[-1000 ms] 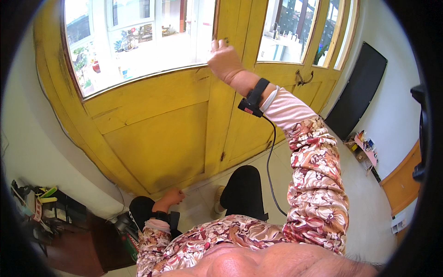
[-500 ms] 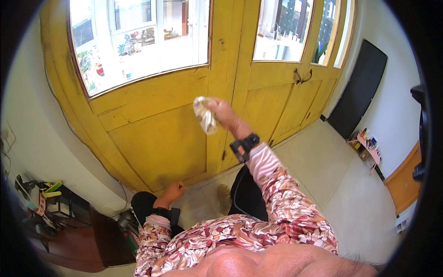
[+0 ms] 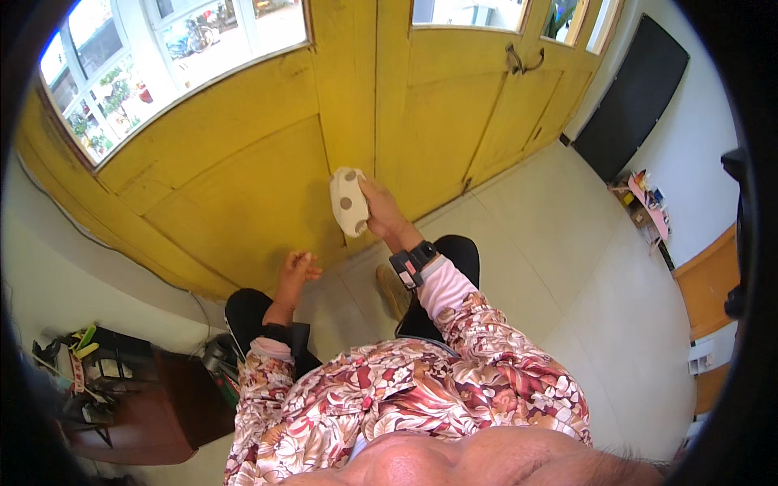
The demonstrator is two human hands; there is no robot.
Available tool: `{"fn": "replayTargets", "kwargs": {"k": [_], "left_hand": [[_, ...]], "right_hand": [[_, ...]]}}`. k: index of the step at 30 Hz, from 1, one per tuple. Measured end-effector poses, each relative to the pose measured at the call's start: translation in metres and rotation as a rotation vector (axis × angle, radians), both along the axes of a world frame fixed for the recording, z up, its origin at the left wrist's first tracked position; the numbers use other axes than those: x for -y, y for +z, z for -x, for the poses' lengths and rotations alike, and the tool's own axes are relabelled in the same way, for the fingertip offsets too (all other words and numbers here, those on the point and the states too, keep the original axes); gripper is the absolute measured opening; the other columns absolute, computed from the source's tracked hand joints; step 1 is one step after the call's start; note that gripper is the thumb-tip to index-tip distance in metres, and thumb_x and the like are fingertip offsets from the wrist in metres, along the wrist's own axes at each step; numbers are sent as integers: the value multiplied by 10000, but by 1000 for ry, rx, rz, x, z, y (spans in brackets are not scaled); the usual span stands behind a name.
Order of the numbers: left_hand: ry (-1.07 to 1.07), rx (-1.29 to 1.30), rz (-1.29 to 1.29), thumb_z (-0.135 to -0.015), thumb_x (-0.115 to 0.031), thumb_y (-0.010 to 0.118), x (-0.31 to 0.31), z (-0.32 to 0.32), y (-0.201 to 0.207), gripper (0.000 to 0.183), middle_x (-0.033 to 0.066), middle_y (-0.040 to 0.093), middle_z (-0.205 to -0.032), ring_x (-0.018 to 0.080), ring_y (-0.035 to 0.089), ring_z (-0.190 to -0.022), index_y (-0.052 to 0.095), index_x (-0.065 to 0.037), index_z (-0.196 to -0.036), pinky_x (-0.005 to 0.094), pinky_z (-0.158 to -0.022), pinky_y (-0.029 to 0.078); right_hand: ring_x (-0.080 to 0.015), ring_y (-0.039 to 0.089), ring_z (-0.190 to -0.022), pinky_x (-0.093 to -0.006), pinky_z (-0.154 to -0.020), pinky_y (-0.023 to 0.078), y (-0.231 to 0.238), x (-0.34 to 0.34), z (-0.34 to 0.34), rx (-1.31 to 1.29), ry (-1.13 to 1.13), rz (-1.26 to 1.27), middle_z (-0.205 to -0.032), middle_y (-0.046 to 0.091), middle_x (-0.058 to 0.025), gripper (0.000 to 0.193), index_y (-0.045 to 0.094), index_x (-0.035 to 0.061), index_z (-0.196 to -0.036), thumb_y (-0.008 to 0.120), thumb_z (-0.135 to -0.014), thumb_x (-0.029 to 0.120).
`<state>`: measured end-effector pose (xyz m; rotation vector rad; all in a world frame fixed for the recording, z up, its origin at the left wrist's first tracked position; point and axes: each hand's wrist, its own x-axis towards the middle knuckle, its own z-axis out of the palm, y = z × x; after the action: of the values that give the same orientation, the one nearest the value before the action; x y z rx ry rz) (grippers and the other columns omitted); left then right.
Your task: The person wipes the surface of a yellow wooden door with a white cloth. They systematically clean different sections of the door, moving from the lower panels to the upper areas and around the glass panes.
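Note:
My right hand (image 3: 384, 209) grips a folded pale cloth (image 3: 348, 202) with brown round spots, held up in front of the yellow wooden door (image 3: 251, 178). Thumb and fingers close on the cloth's right side, and a small gap or light contact with the door cannot be told apart. Lower and to the left, my left hand (image 3: 297, 274) hovers by my left knee, near the bottom of the door panel. Its fingers are loosely bent and a little apart, with nothing visible in them.
Glass panes fill the door's upper part, and curved metal handles (image 3: 525, 60) sit at right. A dark brown cabinet (image 3: 182, 397) with odds and ends stands at lower left. Along the right wall are a black panel (image 3: 632, 97) and a small pink shelf (image 3: 648, 204). Pale tiles (image 3: 519, 267) cover the floor.
The view has tipped down and left. My right hand with the cloth sits lower on the door, and the cloth has turned its spotted face outward. My left hand has risen and its fingers have loosened.

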<state>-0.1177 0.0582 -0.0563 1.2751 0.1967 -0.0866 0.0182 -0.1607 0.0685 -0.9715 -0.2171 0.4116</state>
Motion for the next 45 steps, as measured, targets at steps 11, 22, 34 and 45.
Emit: {"fn": "replayTargets", "kwargs": {"k": [11, 22, 34, 45], "left_hand": [[-169, 170, 588, -1059, -319, 530, 66, -11, 111, 515, 136, 593, -1336, 263, 625, -1195, 365, -53, -1468, 493, -958, 526], [311, 324, -8, -938, -145, 719, 62, -18, 120, 291, 74, 700, -1085, 137, 656, -947, 630, 4, -1172, 279, -813, 527], [183, 190, -159, -1031, -387, 588, 61, 4, 143, 372, -17, 640, -734, 78, 565, -597, 691, -60, -885, 253, -531, 437], [266, 550, -334, -1078, -439, 419, 107, -51, 109, 501, 63, 643, -1046, 168, 584, -919, 647, 7, -1071, 327, -854, 472]], "right_hand": [[-110, 634, -862, -278, -752, 528, 14, 0, 28, 245, 110, 402, -1009, 679, -31, 353, 608, 29, -1266, 603, -1019, 280], [-140, 651, -956, -289, -824, 532, -14, -4, 39, -98, 112, 81, -1110, 692, -51, 275, 618, 34, -1221, 579, -1036, 234], [-126, 614, -700, -296, -626, 511, -19, -41, 43, -47, 185, -50, -824, 660, -27, 312, 672, 52, -902, 617, -1020, 335], [-117, 656, -809, -280, -699, 520, 2, 16, 68, -105, 36, 41, -931, 709, -34, 332, 712, 5, -1049, 611, -1013, 320]]}}
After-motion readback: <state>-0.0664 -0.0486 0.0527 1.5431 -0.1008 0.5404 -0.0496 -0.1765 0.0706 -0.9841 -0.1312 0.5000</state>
